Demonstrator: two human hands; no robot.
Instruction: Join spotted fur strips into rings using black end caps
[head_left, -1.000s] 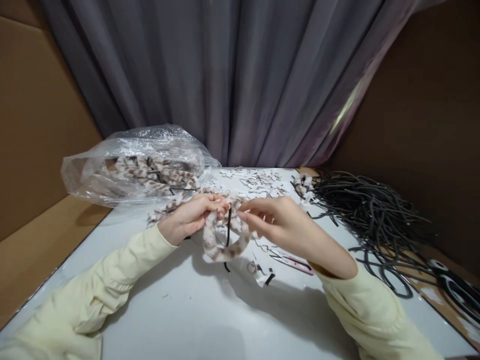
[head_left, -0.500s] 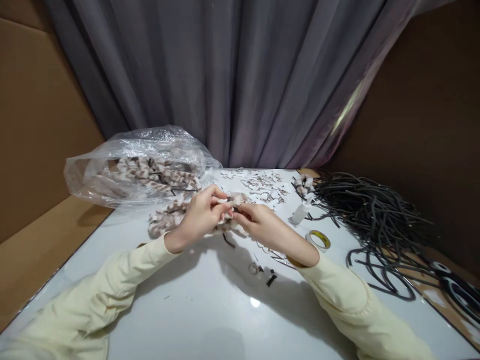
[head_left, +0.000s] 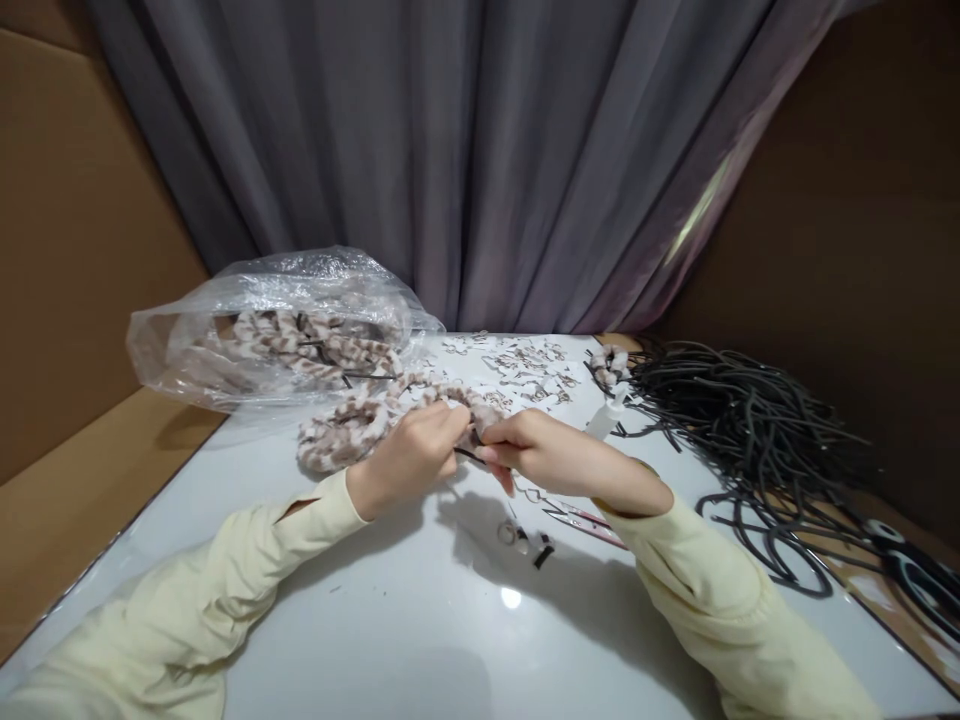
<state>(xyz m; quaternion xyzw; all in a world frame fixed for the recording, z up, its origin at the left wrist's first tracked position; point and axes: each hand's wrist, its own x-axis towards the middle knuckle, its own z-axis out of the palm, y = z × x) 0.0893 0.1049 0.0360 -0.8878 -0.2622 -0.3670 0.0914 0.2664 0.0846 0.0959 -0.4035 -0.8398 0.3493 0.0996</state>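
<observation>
A fluffy brown-and-white fabric tube (head_left: 484, 408) with a dark cord showing at its lower side is held up between my hands. My left hand (head_left: 420, 445) is closed around it from the left, fingers mostly hidden. From the right, my right hand (head_left: 525, 450) pinches the tube between thumb and fingers. A rounded fluffy piece (head_left: 341, 432) of the same cloth lies on the white table left of my left hand. Scissors with pinkish handles (head_left: 589, 522) lie under my right wrist, partly hidden.
A clear plastic bag (head_left: 187, 340) with more fluffy pieces stands at the back left. Right are a heap of black cords (head_left: 750, 430), a small white bottle (head_left: 606, 415) and a small fluffy ring (head_left: 609, 365). Several small metal parts (head_left: 536, 365) lie at the back; small scraps (head_left: 536, 548) lie in front.
Both hands have shifted slightly apart, the right hand moving right and down. My left hand has turned knuckles up. More of the fluffy tube shows, and the tape roll is now hidden.
</observation>
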